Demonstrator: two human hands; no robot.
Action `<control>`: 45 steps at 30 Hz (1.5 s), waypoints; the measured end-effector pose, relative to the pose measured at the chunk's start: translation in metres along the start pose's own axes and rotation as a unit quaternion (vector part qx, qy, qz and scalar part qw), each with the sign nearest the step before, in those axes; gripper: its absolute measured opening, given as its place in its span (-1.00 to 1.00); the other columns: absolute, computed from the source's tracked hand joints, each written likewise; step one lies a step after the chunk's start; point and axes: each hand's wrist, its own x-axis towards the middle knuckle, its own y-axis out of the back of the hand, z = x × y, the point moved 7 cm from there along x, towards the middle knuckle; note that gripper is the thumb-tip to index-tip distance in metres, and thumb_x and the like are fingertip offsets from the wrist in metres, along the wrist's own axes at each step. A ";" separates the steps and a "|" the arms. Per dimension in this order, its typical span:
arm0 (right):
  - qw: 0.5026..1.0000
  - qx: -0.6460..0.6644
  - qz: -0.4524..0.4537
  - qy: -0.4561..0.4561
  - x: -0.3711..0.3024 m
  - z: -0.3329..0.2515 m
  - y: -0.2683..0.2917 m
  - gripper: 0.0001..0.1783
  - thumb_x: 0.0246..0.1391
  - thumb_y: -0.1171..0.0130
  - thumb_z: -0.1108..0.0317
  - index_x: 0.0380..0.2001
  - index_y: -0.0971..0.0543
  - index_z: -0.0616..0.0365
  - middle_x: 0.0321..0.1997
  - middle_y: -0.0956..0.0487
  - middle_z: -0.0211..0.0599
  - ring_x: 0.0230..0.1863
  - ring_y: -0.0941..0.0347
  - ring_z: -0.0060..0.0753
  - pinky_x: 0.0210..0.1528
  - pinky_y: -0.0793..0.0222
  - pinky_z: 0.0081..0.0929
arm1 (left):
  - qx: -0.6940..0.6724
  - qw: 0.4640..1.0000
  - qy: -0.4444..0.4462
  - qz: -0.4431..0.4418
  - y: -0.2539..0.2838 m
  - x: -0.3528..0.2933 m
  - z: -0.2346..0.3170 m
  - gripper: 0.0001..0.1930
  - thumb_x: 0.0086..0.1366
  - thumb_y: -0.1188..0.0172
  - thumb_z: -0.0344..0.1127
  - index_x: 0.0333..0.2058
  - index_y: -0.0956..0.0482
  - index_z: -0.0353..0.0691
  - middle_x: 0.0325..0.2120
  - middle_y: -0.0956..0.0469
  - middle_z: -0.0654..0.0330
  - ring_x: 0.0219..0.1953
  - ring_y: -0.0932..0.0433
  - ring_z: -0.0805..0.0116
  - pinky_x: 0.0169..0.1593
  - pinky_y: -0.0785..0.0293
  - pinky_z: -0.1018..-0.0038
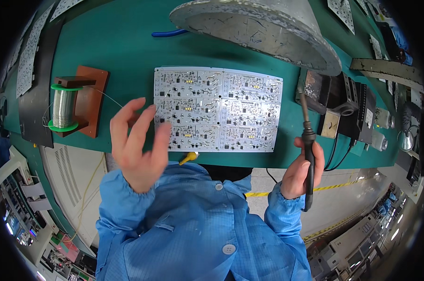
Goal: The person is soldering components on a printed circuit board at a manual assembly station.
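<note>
A white panel of circuit boards (221,111) lies flat on the green mat, divided into several like sections dotted with small components. Over its left edge is my left hand (139,147), fingers bent and spread apart, with no thing seen gripped. Thin solder wire runs from a green-ended spool (64,108) on a brown stand (87,124) to behind those fingers, where its end is hidden. To the right of the panel, my right hand (302,171) is wrapped round the black handle of a soldering iron (308,140). Its metal tip points away from me, beside a dark holder (313,89).
A large grey metal hood (268,28) hangs over the far side. Blue-handled tool (168,33) lies partly beneath it. A yellow nozzle-like piece (188,158) sits at the near table edge. A black box (359,112) with cables and glass jars (383,118) stand at right.
</note>
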 end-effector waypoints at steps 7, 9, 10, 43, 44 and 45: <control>0.996 0.064 -0.035 -0.043 0.019 -0.005 -0.010 -0.60 0.10 -0.11 0.12 -0.20 -0.47 0.29 -0.33 -0.50 0.01 -0.35 -0.41 -0.21 -0.15 -0.35 -0.27 | -0.093 0.995 -0.021 0.014 -0.003 0.011 -0.003 -0.82 -0.03 -0.21 -0.66 -0.37 -0.55 -0.40 -0.29 -0.51 0.02 -0.36 -0.52 0.21 -0.33 -0.47 0.46; 0.995 0.066 -0.047 -0.050 0.025 -0.007 -0.011 -0.64 0.07 -0.14 0.16 -0.24 -0.49 0.29 -0.43 -0.50 -0.04 -0.40 -0.40 -0.23 -0.18 -0.35 -0.27 | -0.154 0.985 0.006 -0.082 -0.015 0.013 0.010 -0.83 -0.04 -0.19 -0.68 -0.40 -0.54 -0.39 -0.35 -0.52 0.03 -0.40 -0.54 0.22 -0.37 -0.48 0.48; 0.994 0.071 -0.060 -0.049 0.029 -0.007 -0.013 -0.68 0.04 -0.16 0.20 -0.29 -0.51 0.28 -0.52 -0.51 -0.09 -0.45 -0.39 -0.25 -0.20 -0.35 -0.27 | -0.157 0.983 -0.021 -0.095 -0.023 0.017 0.019 -0.81 -0.08 -0.22 -0.68 -0.42 -0.53 -0.37 -0.38 -0.53 0.06 -0.45 -0.55 0.24 -0.43 -0.47 0.50; 0.974 0.114 -0.129 -0.145 0.067 0.013 -0.041 -0.79 -0.12 -0.08 0.43 -0.42 -0.55 0.38 -0.53 -0.48 -0.12 -0.44 -0.35 -0.28 -0.56 -0.26 -0.56 | -0.076 0.989 -0.027 -0.126 -0.076 0.037 0.042 -0.87 -0.10 -0.22 -0.61 -0.52 -0.52 -0.29 -0.30 -0.52 0.16 -0.59 -0.51 0.39 -0.58 -0.41 0.52; 0.974 0.130 -0.123 -0.138 0.068 0.012 -0.041 -0.80 -0.12 -0.09 0.44 -0.43 -0.56 0.37 -0.61 -0.46 -0.18 -0.55 -0.32 -0.36 -0.52 -0.24 -0.51 | -0.069 0.989 -0.026 -0.129 -0.076 0.037 0.042 -0.87 -0.10 -0.22 -0.61 -0.52 -0.52 -0.28 -0.30 -0.52 0.17 -0.59 -0.52 0.39 -0.59 -0.41 0.52; 0.974 0.140 -0.118 -0.131 0.070 0.012 -0.042 -0.82 -0.12 -0.10 0.45 -0.44 -0.56 0.37 -0.69 -0.44 -0.25 -0.65 -0.28 -0.43 -0.48 -0.22 -0.45 | -0.069 0.989 -0.028 -0.129 -0.076 0.037 0.042 -0.87 -0.10 -0.22 -0.61 -0.52 -0.52 -0.28 -0.30 -0.52 0.17 -0.59 -0.52 0.39 -0.59 -0.41 0.52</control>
